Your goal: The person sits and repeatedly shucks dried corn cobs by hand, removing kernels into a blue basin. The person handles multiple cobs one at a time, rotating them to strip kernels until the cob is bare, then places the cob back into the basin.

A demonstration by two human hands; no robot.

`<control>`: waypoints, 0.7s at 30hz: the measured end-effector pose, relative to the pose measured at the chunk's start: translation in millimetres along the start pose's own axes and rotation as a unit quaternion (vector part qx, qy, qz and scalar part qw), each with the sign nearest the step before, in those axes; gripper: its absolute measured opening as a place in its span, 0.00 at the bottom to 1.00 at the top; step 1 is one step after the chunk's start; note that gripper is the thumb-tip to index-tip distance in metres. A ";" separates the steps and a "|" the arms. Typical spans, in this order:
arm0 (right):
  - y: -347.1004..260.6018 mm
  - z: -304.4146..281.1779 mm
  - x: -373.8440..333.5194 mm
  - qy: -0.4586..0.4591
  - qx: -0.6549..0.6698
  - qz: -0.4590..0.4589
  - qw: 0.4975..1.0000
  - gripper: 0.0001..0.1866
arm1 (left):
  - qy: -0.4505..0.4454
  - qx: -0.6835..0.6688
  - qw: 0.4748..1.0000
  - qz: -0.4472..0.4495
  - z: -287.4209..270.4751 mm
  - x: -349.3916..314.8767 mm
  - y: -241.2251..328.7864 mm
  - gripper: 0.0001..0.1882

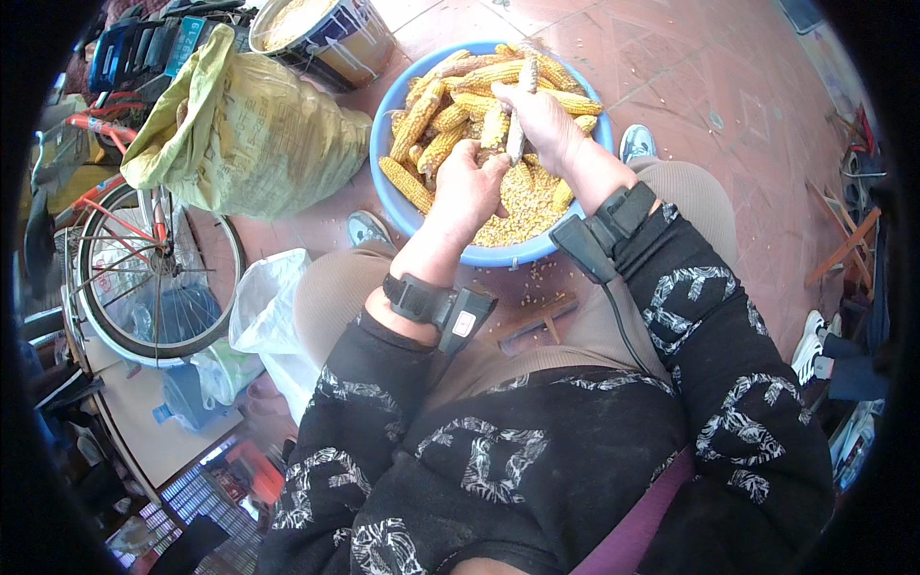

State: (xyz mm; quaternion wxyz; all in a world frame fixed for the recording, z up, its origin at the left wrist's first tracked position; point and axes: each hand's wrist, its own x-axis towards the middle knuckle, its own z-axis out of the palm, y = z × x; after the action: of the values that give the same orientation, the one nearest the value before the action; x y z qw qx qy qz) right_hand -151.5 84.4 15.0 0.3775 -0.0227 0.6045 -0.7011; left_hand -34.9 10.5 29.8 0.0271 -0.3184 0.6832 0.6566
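Observation:
A blue plastic tub [391,196] stands between my knees, with yellow corn cobs [417,120] heaped at its far and left sides. Loose corn kernels [517,213] lie in its near part. My left hand [467,184] is closed around the lower end of a corn cob [494,129], held over the middle of the tub. Just right of that cob, my right hand [551,123] grips a long, thin, greyish stick-like thing [517,139]. Its ends show above and below my fingers; its exact kind is unclear. The stick and the cob are side by side, close or touching.
A yellow-green woven sack [278,134] and a bucket [350,43] stand left of the tub. Further left is a bicycle wheel [158,273]. A white plastic bag [273,307] lies by my left knee. Kernels are scattered on the reddish tiles [690,86]. Another person's shoe [810,347] shows at right.

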 end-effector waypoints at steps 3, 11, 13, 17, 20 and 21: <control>2.0 2.2 1.1 0.002 -0.044 -0.031 0.999 0.17 | 0.024 0.132 0.989 0.061 3.8 -0.4 0.7 0.15; 9.8 2.9 5.1 0.049 -0.196 -0.090 0.975 0.16 | 0.042 0.286 0.951 0.111 14.1 -9.0 3.6 0.17; 11.5 4.2 7.9 0.056 -0.270 -0.135 0.952 0.16 | 0.062 0.271 0.952 0.132 15.5 -10.0 3.7 0.16; 15.2 2.1 8.4 0.040 -0.115 -0.018 0.992 0.15 | 0.062 0.281 0.951 0.116 13.5 -10.5 2.9 0.16; 12.3 -2.8 9.8 -0.017 0.012 0.035 0.999 0.16 | 0.077 0.321 0.935 0.129 8.2 -10.2 3.0 0.16; 10.5 -4.2 10.1 -0.010 -0.010 0.025 1.000 0.17 | 0.087 0.357 0.919 0.145 7.0 -10.5 2.9 0.15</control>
State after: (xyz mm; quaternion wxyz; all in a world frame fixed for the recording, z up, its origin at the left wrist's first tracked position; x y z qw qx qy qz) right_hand -155.5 82.5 0.5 0.4009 -0.0180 0.6079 -0.6851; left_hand -30.6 21.0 36.2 -0.0163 -0.2409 0.9105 0.3356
